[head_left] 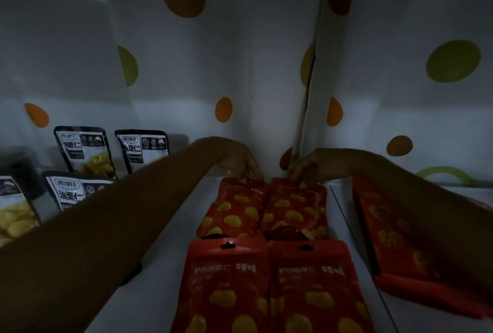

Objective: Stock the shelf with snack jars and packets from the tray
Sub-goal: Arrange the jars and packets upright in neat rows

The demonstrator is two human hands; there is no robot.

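Your left hand (237,162) pinches top edge of rear-left red packet (234,207); right hand (312,167) pinches rear-right red packet (296,207). Both lie at shelf (344,215) back edge, probably squaring rows behind front pair.

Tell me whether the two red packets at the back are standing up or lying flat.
Lying flat. The back red packets show their printed faces upward on the white shelf; the left hand and right hand touch their far edges.

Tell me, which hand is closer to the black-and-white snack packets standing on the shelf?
Left. The left hand rests on a red packet just beside the black-and-white snack packets; the right hand is farther away.
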